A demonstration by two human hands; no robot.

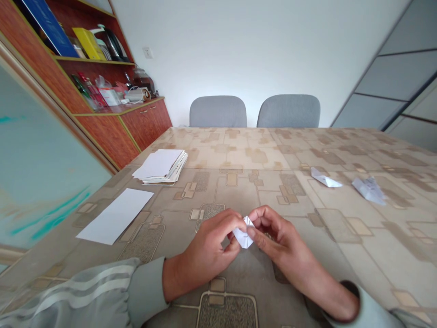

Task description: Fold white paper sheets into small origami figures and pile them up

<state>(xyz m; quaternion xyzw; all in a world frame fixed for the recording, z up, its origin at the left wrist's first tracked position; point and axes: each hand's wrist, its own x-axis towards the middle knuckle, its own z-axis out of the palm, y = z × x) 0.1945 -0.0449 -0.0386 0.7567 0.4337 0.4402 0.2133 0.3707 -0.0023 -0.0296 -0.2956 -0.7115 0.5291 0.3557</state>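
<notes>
Left hand (215, 238): fingers curled, thumb and fingertips pinching the left side of a small folded white paper (243, 240). Right hand (277, 234): thumb laid on the paper's near face at its right edge, fingers bent behind and above. Both grips narrow, the paper between the two, held just above the table (269, 189) near its front middle. Exact fold hidden in part by the fingers.

Forearms come in from either side in grey-green sleeves (146, 284), the left one with pale stripes.

Left of the hands, flat on the patterned tabletop: a single white sheet (116, 216), set at a slant. Just beyond it, a loose paper stack (159, 162), edges uneven, plain white on top.

Right of the hands, well apart from them: a slim folded piece (326, 179), and near it, farther right, a bulkier folded piece (369, 189). The two do not touch.

Far edge: two grey chairs (217, 111), backs showing side by side against a white wall (252, 50). Left rear, a reddish wooden cabinet (102, 132) with crowded shelves, a yellow box-like object (89, 44) on the upper one.
</notes>
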